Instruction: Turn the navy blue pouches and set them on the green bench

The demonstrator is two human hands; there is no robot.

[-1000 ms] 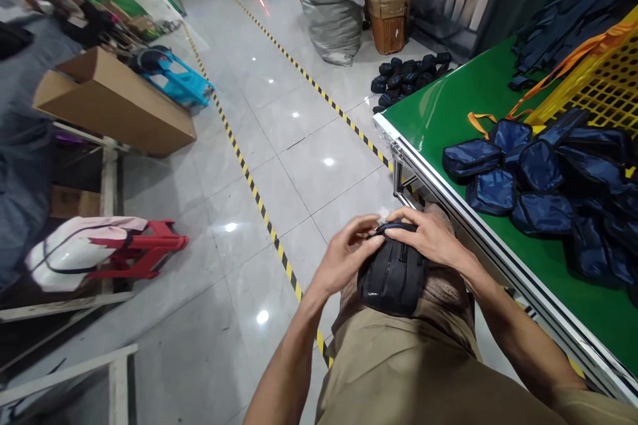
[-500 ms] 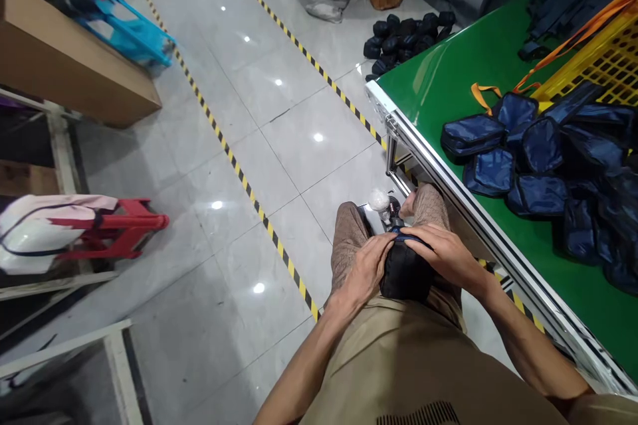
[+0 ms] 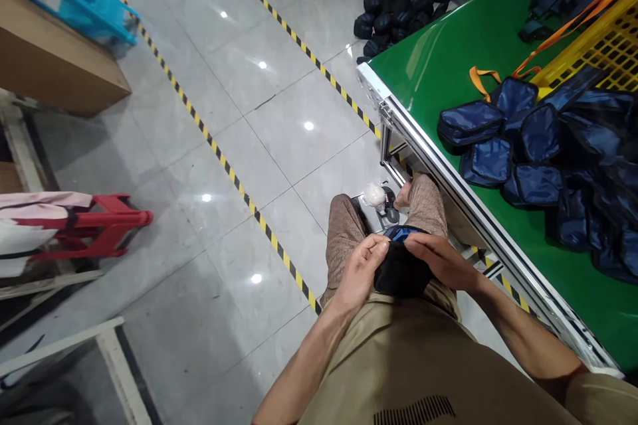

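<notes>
Pinching the dark pouch [image 3: 401,270] on the lap, left hand [image 3: 363,270] and right hand [image 3: 438,259] have now exposed its blue lining at 12 o'clock.

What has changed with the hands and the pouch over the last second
The camera tipped down, so the scene slid up the picture. The left hand shifted from lying on the dark pouch to pinching its top edge, where a blue lining now shows. The right hand stays on that edge. The pouch remains on the lap, and the navy pouches lie unmoved on the green table.
</notes>
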